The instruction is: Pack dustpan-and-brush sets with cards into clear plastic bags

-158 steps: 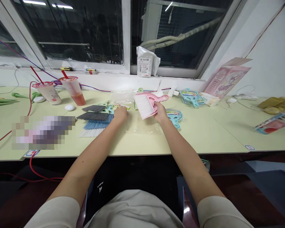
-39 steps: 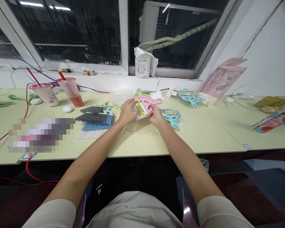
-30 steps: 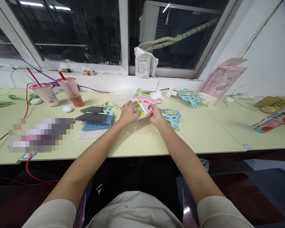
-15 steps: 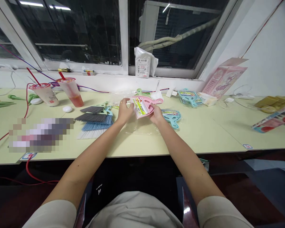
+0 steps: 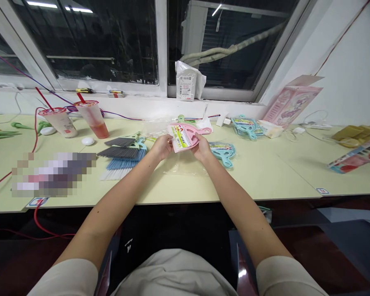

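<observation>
From my end of the feed, the right hand [image 5: 202, 149] grasps the pink dustpan [image 5: 193, 132] at its handle side, thumb on top. The left hand [image 5: 162, 148] curls at the opposite edge, touching it; I cannot tell how firmly it pinches. A moment ago its fingers were over the printed card [image 5: 180, 136]; now they sit lower and the card shows whole, so I judge the set is steadied from both sides with the card lying in place. I see it held tilted above the clear plastic bag [image 5: 156, 126] on the table [image 5: 274, 172].

Outward, I count one green handle [image 5: 181, 118] behind, two turquoise bundles [image 5: 225, 158] on the right, pieces in each unclear, and four brush heads on the left: two grey brushes [image 5: 119, 152], one blue brush [image 5: 125, 164], one white brush [image 5: 114, 174]. Beyond them stand two cups [image 5: 94, 119].
</observation>
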Available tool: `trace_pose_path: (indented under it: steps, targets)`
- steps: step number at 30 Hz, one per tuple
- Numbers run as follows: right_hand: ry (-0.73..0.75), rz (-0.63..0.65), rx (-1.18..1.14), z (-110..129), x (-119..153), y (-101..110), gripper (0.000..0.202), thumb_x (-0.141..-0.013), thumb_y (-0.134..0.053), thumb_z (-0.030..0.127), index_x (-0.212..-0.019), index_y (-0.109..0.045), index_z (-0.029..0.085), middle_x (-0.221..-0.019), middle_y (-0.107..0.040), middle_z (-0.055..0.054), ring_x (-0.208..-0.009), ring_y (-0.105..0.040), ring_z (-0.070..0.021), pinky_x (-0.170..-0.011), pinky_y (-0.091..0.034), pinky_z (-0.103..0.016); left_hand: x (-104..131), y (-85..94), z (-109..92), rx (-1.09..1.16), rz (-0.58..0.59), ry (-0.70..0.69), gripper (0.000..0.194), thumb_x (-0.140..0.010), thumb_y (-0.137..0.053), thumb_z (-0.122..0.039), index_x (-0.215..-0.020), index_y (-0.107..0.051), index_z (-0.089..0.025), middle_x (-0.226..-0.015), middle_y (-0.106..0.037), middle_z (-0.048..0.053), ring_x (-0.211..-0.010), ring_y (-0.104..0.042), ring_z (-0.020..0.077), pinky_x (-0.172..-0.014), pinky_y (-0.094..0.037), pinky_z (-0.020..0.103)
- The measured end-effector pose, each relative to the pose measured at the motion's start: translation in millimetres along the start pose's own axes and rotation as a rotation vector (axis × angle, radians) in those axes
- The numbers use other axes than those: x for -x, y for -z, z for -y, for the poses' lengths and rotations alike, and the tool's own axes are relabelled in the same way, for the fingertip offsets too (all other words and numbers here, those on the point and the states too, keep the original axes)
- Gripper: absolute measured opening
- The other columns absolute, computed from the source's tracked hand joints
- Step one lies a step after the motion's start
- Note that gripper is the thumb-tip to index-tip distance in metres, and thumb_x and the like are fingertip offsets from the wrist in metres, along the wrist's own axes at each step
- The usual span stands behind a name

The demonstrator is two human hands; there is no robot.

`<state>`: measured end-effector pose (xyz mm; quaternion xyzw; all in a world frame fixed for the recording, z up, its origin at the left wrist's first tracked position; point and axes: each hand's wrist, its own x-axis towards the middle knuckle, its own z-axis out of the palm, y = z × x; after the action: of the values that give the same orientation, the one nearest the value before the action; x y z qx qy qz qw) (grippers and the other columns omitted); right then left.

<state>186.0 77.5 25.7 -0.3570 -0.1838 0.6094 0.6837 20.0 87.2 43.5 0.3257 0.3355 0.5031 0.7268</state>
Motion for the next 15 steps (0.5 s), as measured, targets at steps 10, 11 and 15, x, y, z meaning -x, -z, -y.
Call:
trace_pose_path:
  steps: [10,11,15]
  targets:
    - [-0.004,0.035,0.083,1,2,1,0.017,-0.105,-0.051,0.030,-0.106,-0.065,0.020,-0.088,-0.077,-0.001,-0.076,-0.071,-0.0150,-0.062,-0.058,-0.023,2,-0.3,-1,0.024,0.079,0.002,0.064,-0.077,-0.062,-0.002,-0.140,-0.061,-0.007,-0.112,-0.079,0.020,-0.098,-0.079,0.0298,-0.094,-0.065,0.046]
    - [0.003,0.050,0.096,1,2,1,0.018,-0.105,-0.051,0.033,-0.107,-0.064,0.021,-0.088,-0.076,-0.001,-0.077,-0.071,-0.0153,-0.062,-0.058,-0.023,2,0.3,-1,0.025,0.092,-0.001,0.064,-0.077,-0.062,-0.001,-0.141,-0.060,-0.006,-0.114,-0.078,0.021,-0.099,-0.079,0.0305,-0.095,-0.064,0.047]
    - [0.017,0.105,0.203,11,1,3,0.044,-0.105,-0.043,0.061,-0.105,-0.062,0.021,-0.083,-0.073,-0.004,-0.073,-0.070,-0.0190,-0.063,-0.057,-0.028,1,3.0,-11,0.035,0.098,-0.029,0.066,-0.078,-0.060,0.000,-0.143,-0.060,-0.003,-0.119,-0.077,0.024,-0.103,-0.079,0.0323,-0.097,-0.063,0.049]
